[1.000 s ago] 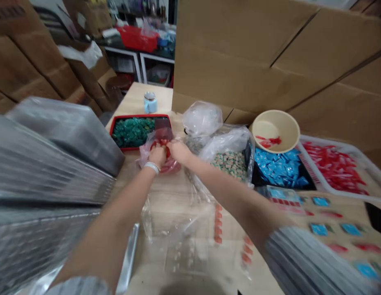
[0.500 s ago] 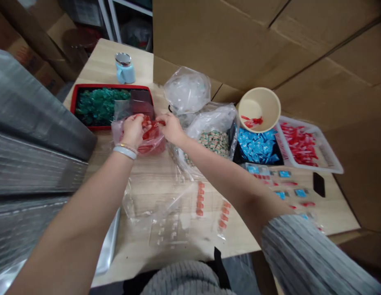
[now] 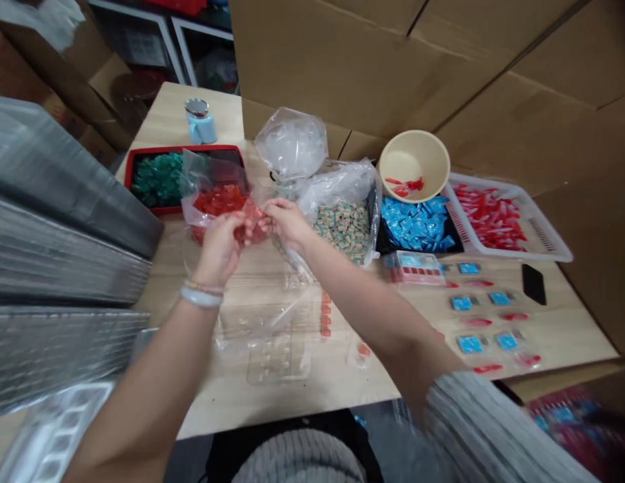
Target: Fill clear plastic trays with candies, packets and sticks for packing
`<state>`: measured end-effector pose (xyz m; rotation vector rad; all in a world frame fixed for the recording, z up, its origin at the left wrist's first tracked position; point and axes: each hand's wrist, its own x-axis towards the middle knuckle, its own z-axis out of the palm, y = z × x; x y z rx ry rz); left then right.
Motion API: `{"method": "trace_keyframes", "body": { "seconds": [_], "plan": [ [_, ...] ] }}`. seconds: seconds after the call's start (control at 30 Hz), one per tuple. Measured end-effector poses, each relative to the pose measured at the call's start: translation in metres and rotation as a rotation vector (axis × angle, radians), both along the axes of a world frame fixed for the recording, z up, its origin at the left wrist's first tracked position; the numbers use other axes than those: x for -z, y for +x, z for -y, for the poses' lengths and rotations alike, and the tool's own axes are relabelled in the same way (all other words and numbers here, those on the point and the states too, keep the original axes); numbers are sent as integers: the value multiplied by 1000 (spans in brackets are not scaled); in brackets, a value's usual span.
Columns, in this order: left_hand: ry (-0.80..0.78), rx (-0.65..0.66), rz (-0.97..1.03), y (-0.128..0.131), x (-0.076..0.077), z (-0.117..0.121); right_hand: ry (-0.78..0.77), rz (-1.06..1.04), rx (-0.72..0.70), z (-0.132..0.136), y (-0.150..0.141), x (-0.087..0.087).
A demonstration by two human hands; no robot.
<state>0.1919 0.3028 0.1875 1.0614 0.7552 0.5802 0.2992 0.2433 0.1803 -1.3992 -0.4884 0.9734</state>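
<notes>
My left hand is closed at the near edge of an open clear bag full of translucent red plastic pieces. Some red shows between its blurred fingers. My right hand meets it from the right, fingertips pinched together close to the left hand's. What the right fingers hold is too small to make out. Below the hands, a clear moulded tray lies on the wooden table. A row of orange-red pieces lies near my right forearm, which partly hides another small piece.
Behind the bag stands a red-rimmed tray of green pieces, with a blue mug beyond. Rightward are bagged small tan packets, blue packets, a cream bucket and a white basket. Stacked silvery trays rise at left.
Both hands have drawn back from inside the bag to its near right edge and come together. More of the red pieces now shows. The head view has shifted slightly.
</notes>
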Motion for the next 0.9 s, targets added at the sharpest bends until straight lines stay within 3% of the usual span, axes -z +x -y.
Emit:
{"method": "trace_keyframes", "body": {
  "seconds": [0.1, 0.13, 0.2, 0.27, 0.37, 0.53, 0.67, 0.8, 0.9],
  "plan": [
    [-248, 186, -47, -43, 21, 49, 115, -241, 42, 60, -41, 15],
    [-334, 275, -46, -56, 30, 66, 108, -271, 63, 82, -56, 23],
    [-399, 333, -67, -74, 48, 100, 66, -282, 119, 123, -83, 40],
    [-387, 347, -117, -83, 63, 129, 6, -295, 172, 158, -101, 52],
    [-286, 386, -207, -86, 76, 160, -83, -329, 218, 196, -111, 57],
    [-129, 548, -280, -75, 73, 188, -165, -422, 242, 240, -102, 55],
    [-247, 587, -272, -62, 67, 205, -199, -177, 227, 262, -94, 63],
    [-214, 477, -248, -51, 68, 220, -324, 259, 172, 273, -88, 64],
    [-269, 390, -167, -48, 68, 226, -356, 475, 131, 277, -86, 56]
  ]
}}
